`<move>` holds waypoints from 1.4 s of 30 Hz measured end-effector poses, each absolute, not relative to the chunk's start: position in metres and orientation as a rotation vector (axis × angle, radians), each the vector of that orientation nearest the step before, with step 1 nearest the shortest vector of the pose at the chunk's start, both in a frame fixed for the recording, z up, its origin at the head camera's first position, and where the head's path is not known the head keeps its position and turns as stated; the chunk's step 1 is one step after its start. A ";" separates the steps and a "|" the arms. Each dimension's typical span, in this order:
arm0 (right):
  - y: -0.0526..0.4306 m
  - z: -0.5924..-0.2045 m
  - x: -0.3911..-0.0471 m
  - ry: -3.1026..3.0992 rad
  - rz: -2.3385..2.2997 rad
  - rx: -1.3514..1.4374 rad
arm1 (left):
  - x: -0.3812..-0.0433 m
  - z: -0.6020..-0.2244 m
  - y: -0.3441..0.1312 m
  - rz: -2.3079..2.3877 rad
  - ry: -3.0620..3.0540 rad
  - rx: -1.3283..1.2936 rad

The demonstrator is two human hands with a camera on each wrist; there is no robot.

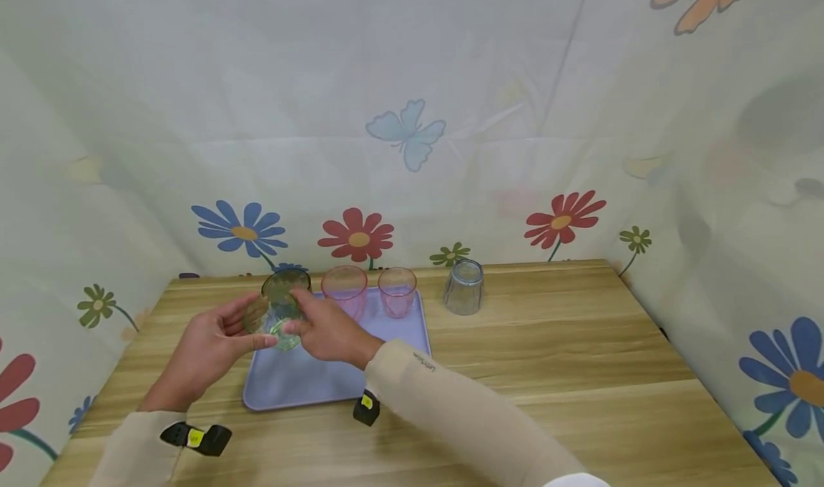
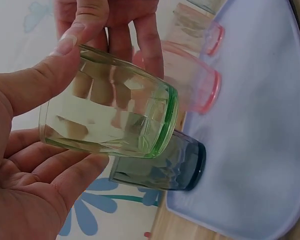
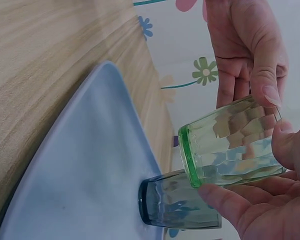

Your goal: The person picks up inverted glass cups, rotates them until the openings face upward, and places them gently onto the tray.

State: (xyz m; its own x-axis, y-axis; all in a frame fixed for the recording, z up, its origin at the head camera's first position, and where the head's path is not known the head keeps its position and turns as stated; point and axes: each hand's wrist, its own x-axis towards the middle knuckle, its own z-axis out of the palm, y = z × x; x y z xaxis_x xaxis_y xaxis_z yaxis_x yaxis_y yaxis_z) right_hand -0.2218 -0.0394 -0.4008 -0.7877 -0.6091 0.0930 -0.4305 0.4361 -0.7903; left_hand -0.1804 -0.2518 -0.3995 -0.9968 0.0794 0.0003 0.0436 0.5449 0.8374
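Note:
Both hands hold a green-tinted drinking glass (image 2: pixel 110 107) above the left part of a lavender tray (image 1: pixel 309 387). Its thick green base points down toward the tray, and it leans a little. My left hand (image 1: pixel 209 351) grips it from the left, thumb on one side and fingers on the other. From the right, my right hand (image 1: pixel 331 330) grips it with thumb and fingers, as the right wrist view also shows. Just behind it, a dark blue glass (image 3: pixel 182 202) stands upright on the tray. Two pink glasses (image 1: pixel 347 294) stand in line to its right at the tray's back.
A bluish clear glass (image 1: pixel 465 288) stands upside down on the wooden table (image 1: pixel 579 358), right of the tray. A flower-printed curtain (image 1: pixel 412 201) closes off the back and sides.

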 end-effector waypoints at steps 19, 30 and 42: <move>-0.049 -0.423 -0.227 2.525 -1.107 -0.858 | -0.188 -0.431 -0.263 1.417 2.697 0.047; -0.052 -0.437 -0.231 2.558 -1.014 -0.891 | -0.187 -0.447 -0.266 1.448 2.665 0.061; -0.056 -0.446 -0.228 2.593 -0.935 -0.884 | -0.185 -0.455 -0.269 1.447 2.638 0.050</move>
State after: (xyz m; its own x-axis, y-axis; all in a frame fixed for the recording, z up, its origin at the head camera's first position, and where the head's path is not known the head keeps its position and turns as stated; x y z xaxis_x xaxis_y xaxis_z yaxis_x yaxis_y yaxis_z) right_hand -0.2282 -0.0557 -0.4459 -0.7860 -0.6177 -0.0244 -0.4600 0.6108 -0.6445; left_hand -0.1850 -0.2687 -0.4554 -0.9907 0.0925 -0.0999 -0.0345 0.5393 0.8414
